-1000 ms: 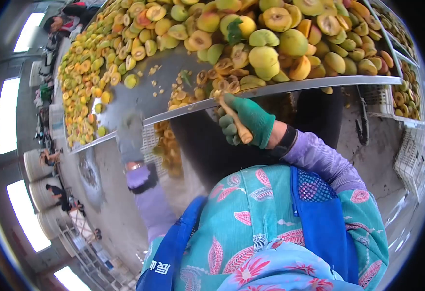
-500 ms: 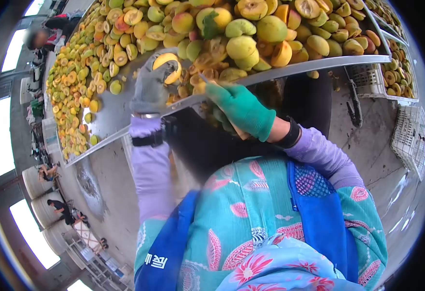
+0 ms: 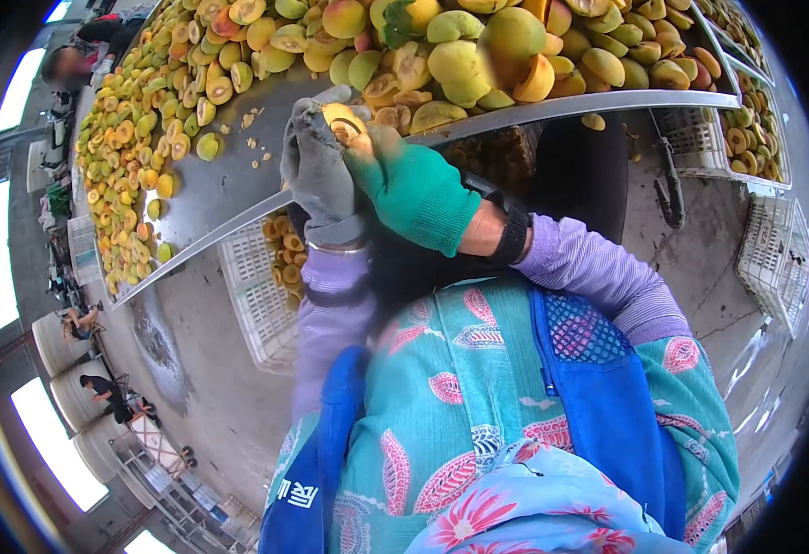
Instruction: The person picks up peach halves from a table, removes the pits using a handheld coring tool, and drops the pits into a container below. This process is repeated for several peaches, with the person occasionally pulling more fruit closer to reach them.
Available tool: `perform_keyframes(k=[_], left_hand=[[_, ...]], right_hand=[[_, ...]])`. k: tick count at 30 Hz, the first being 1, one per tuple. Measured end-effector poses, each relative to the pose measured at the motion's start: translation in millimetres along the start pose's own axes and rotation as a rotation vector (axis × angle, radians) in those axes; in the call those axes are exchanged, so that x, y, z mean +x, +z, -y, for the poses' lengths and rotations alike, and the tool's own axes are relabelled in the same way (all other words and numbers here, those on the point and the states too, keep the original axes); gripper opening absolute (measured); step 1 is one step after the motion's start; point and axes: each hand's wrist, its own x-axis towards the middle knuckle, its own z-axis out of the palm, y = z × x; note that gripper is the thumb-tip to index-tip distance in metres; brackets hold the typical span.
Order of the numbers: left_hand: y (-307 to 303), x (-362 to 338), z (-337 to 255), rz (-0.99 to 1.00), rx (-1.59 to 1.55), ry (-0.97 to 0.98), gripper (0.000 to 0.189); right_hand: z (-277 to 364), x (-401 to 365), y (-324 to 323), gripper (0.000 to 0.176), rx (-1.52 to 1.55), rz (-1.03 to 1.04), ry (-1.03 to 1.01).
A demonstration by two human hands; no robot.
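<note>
My left hand [image 3: 317,162], in a grey glove, is wrapped round a cut yellow fruit [image 3: 341,118] at the near edge of the metal table [image 3: 238,171]. Against that fruit presses my right hand [image 3: 413,189], in a green glove, its fingers closed and its fingertips bare. Whatever my right hand grips is hidden by the glove and the fruit. Just beyond both hands lies a large heap of whole and halved green and yellow fruits [image 3: 455,60]. A green leaf [image 3: 400,23] rests on the heap.
White crates with halved fruit stand below the table at the left [image 3: 261,295] and at the right [image 3: 700,138]. Farther right is another white crate [image 3: 775,249]. People [image 3: 104,392] and large round tubs [image 3: 81,397] are in the far left background.
Both hands have come together at the fruit; my left hand has shifted right and down, my right hand left. The blade seen earlier at my right fingertips no longer shows.
</note>
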Motion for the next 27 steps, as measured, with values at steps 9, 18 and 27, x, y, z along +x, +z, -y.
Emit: perform_keyframes(k=[9, 18, 27], left_hand=[[2.5, 11.2, -9.3, 0.106, 0.142, 0.010, 0.034], [-25.9, 54.8, -10.4, 0.732, 1.156, 0.926, 0.032], [7.5, 8.9, -22.9, 0.366, -0.055, -0.283, 0.048]], right_hand=[[-7.5, -4.3, 11.7, 0.032, 0.226, 0.026, 0.057], [-33.7, -1.8, 35.0, 0.038, 0.213, -0.158, -0.213], [0.5, 3.2, -25.6, 0.031, 1.701, 0.864, 0.574]])
